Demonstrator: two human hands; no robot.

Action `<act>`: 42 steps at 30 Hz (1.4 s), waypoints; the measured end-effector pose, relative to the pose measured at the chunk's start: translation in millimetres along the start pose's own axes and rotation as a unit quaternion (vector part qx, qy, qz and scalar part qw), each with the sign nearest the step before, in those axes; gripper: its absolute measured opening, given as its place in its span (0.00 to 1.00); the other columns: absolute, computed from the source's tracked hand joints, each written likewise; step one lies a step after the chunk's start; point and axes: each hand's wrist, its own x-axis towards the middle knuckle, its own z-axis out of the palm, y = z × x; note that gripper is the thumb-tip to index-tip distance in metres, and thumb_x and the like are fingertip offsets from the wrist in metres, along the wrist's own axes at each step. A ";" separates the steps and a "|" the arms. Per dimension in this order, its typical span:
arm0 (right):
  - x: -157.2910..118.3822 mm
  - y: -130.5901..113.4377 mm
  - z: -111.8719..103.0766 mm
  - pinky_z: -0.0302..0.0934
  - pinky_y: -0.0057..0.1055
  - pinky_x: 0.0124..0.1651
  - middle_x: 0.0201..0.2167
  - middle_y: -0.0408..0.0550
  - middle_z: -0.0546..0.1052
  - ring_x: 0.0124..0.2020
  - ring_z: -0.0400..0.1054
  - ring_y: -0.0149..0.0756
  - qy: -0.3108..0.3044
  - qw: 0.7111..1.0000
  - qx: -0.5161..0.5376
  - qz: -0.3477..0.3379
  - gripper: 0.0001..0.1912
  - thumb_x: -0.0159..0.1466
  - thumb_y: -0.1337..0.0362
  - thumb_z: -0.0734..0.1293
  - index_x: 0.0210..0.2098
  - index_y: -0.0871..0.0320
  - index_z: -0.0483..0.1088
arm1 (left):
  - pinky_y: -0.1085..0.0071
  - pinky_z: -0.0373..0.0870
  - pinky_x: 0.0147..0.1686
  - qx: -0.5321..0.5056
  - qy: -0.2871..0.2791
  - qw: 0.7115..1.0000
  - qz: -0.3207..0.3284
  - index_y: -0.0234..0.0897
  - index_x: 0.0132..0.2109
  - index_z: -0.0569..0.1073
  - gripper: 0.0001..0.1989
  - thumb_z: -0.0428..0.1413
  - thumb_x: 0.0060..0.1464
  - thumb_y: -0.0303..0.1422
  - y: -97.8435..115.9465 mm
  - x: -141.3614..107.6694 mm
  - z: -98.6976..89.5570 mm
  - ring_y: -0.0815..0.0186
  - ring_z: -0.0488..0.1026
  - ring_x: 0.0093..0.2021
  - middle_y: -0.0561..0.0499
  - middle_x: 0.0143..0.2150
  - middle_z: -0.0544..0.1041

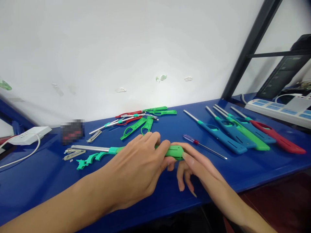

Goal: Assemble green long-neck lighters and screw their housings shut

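Wall: white and scuffed (97,48), rising behind a blue tabletop (167,129).
Held piece: a green-handled lighter (176,151), lower centre, its metal tube pointing left.
Left hand (143,161): fingers closed around the middle of the handle.
Right hand (201,165): thumb and forefinger pinch the handle's end; the other fingers curl loosely below.
Whole-looking: five lighters at right, three blue (223,137), one green (255,139), one red (279,137).
Still apart: green shells (138,124), red shells (132,113) and metal tubes (97,129) at centre; teal pieces (91,158) and clear parts (73,153) at left.
Held piece's state: tube seated in its collar; whether the shell is fully joined, cannot tell.
Screwdriver (191,139): right of centre, lying beside the nearest blue lighter.
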 end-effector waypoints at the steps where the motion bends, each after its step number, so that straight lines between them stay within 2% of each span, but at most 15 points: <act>1: 0.7 2.1 -0.8 0.62 0.25 0.27 0.32 0.42 0.76 0.28 0.69 0.31 -0.004 1.000 0.009 0.005 0.25 0.78 0.44 0.58 0.67 0.51 0.64 | 0.60 0.67 0.33 -0.024 0.001 1.000 -0.009 0.34 0.46 0.75 0.16 0.44 0.75 0.35 -0.7 -0.1 0.1 0.55 0.67 0.35 0.46 0.39 0.70; 3: 2.4 6.3 -3.0 0.61 0.25 0.26 0.28 0.41 0.76 0.26 0.68 0.32 -0.021 0.999 0.030 0.010 0.27 0.78 0.43 0.58 0.68 0.53 0.62 | 0.60 0.68 0.37 -0.082 0.015 0.996 -0.026 0.33 0.46 0.76 0.12 0.50 0.73 0.35 -1.9 0.2 -0.1 0.56 0.69 0.38 0.46 0.39 0.70; 6: 3.5 9.8 -5.6 0.61 0.27 0.25 0.28 0.42 0.76 0.26 0.70 0.35 -0.039 0.997 0.067 -0.002 0.28 0.77 0.44 0.59 0.69 0.54 0.60 | 0.60 0.69 0.41 -0.158 0.048 0.985 -0.058 0.35 0.45 0.78 0.06 0.58 0.68 0.33 -2.9 2.0 -0.7 0.57 0.71 0.42 0.49 0.40 0.74; 11: 2.6 6.8 -6.0 0.64 0.28 0.28 0.29 0.44 0.78 0.28 0.72 0.36 -0.046 0.994 0.094 -0.014 0.28 0.78 0.47 0.56 0.70 0.55 0.59 | 0.65 0.64 0.33 -0.221 0.095 0.964 -0.116 0.39 0.41 0.82 0.06 0.67 0.59 0.35 -4.6 6.4 0.8 0.63 0.72 0.33 0.55 0.32 0.78; 15: 3.8 3.7 -5.6 0.63 0.28 0.27 0.36 0.48 0.79 0.28 0.73 0.35 -0.045 0.994 0.101 -0.016 0.26 0.78 0.48 0.56 0.68 0.54 0.61 | 0.68 0.62 0.31 -0.240 0.118 0.954 -0.137 0.43 0.37 0.84 0.06 0.72 0.53 0.34 -6.2 9.5 2.3 0.66 0.73 0.31 0.59 0.30 0.80; 18: 4.4 1.7 -5.2 0.62 0.27 0.26 0.41 0.48 0.78 0.29 0.74 0.34 -0.046 0.994 0.100 -0.020 0.25 0.78 0.47 0.56 0.67 0.52 0.61 | 0.70 0.61 0.29 -0.265 0.109 0.947 -0.149 0.46 0.37 0.85 0.04 0.72 0.54 0.34 -6.5 11.0 1.7 0.68 0.72 0.29 0.61 0.29 0.81; 22: 4.4 1.4 -5.7 0.62 0.25 0.26 0.42 0.47 0.78 0.29 0.74 0.33 -0.053 0.993 0.102 -0.028 0.23 0.78 0.48 0.56 0.67 0.51 0.61 | 0.71 0.60 0.26 -0.290 0.095 0.937 -0.170 0.48 0.36 0.85 0.04 0.72 0.53 0.35 -6.4 11.5 0.8 0.69 0.71 0.28 0.62 0.28 0.80; 34: 8.2 5.5 -5.7 0.61 0.21 0.22 0.43 0.45 0.78 0.27 0.77 0.30 -0.052 0.992 0.107 -0.040 0.20 0.79 0.49 0.58 0.65 0.48 0.65 | 0.72 0.64 0.31 -0.349 0.040 0.913 -0.208 0.46 0.35 0.84 0.03 0.67 0.58 0.33 -2.8 15.3 -8.1 0.70 0.73 0.30 0.63 0.30 0.82; 38: 8.3 6.0 -5.4 0.60 0.22 0.22 0.40 0.45 0.79 0.26 0.76 0.31 -0.028 0.994 0.098 -0.026 0.20 0.79 0.49 0.59 0.65 0.47 0.65 | 0.72 0.62 0.30 -0.339 0.036 0.912 -0.227 0.45 0.36 0.84 0.02 0.68 0.57 0.35 -4.0 15.6 -9.1 0.71 0.70 0.29 0.62 0.29 0.81; 42: 5.2 5.4 -5.4 0.60 0.22 0.23 0.31 0.45 0.80 0.24 0.73 0.32 -0.012 0.996 0.084 -0.013 0.23 0.78 0.48 0.60 0.68 0.48 0.64 | 0.72 0.60 0.28 -0.336 0.032 0.913 -0.231 0.46 0.38 0.83 0.06 0.69 0.56 0.40 -6.4 14.6 -6.4 0.70 0.68 0.29 0.62 0.29 0.78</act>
